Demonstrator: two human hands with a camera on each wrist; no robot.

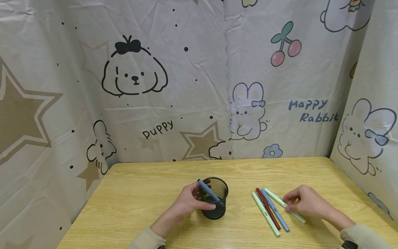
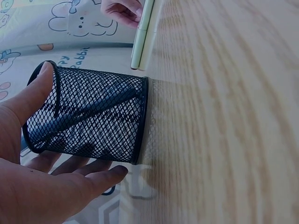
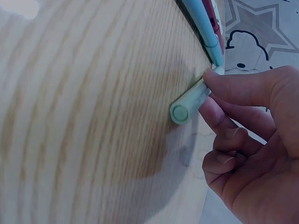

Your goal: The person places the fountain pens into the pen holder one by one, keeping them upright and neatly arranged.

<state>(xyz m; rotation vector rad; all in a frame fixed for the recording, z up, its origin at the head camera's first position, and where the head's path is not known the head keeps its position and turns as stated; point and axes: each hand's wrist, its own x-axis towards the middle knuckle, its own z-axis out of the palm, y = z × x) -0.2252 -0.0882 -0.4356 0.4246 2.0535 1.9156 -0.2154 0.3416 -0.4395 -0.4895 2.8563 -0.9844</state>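
Observation:
A black mesh pen cup (image 1: 218, 211) stands upright on the table, with one blue pen (image 1: 207, 189) leaning inside it. My left hand (image 1: 189, 200) grips the cup from the left, its thumb across the near side and the other fingers behind. To the right, my right hand (image 1: 308, 201) pinches a light green pen (image 3: 189, 105) between thumb and fingertips, low over the tabletop. Beside that pen lie another light green pen (image 1: 265, 214), a dark red pen (image 1: 268, 208) and a second blue pen (image 1: 275, 210), slanting side by side.
The wooden table (image 1: 149, 186) has a patterned curtain (image 1: 192, 97) hanging along its back and both sides. A stretch of tabletop separates the cup from the row of pens.

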